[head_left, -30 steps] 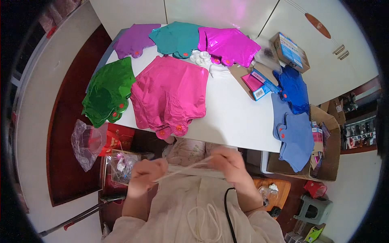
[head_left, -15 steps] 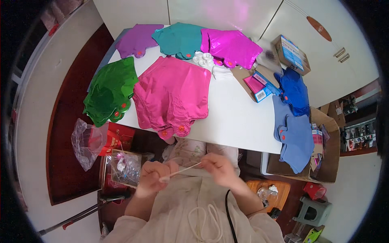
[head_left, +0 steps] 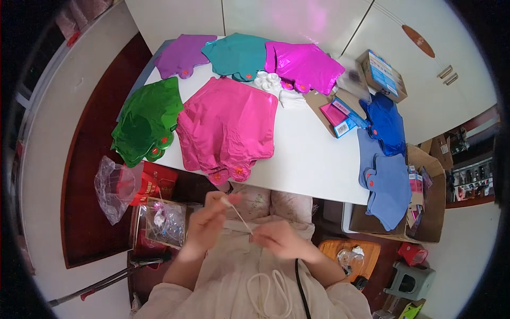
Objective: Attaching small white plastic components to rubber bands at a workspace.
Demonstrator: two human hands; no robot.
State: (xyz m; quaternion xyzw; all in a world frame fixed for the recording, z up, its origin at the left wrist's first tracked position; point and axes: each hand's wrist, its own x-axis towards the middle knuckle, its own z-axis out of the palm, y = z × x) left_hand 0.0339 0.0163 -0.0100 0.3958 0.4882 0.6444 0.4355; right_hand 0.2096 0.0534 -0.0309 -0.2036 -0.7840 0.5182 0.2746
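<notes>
Over my lap, below the table's front edge, a thin white string (head_left: 240, 218) is stretched slantwise between my two hands. My left hand (head_left: 206, 220) pinches its upper end, the fingers somewhat blurred. The lower end is gripped in the closed fingers of my right hand (head_left: 280, 240). Nearest to the hands on the table lies a stack of pink foil pieces (head_left: 231, 125), flat and crinkled, with red round spots on their tabs. Beyond it sit several small white rolls (head_left: 267, 81) and a folded white bundle (head_left: 292, 99).
Around the white table (head_left: 313, 154) lie more flat foil stacks: green (head_left: 147, 119), purple (head_left: 183, 55), teal (head_left: 236, 53), magenta (head_left: 304, 63), dark blue (head_left: 386, 123) and grey-blue (head_left: 389, 189). Small blue-and-pink boxes (head_left: 340, 117) lie at right. A cardboard carton (head_left: 431, 186) stands beside the table.
My left hand has risen and my right hand has dropped toward the left. The string now slopes down to the right instead of up. The view has shifted slightly.
</notes>
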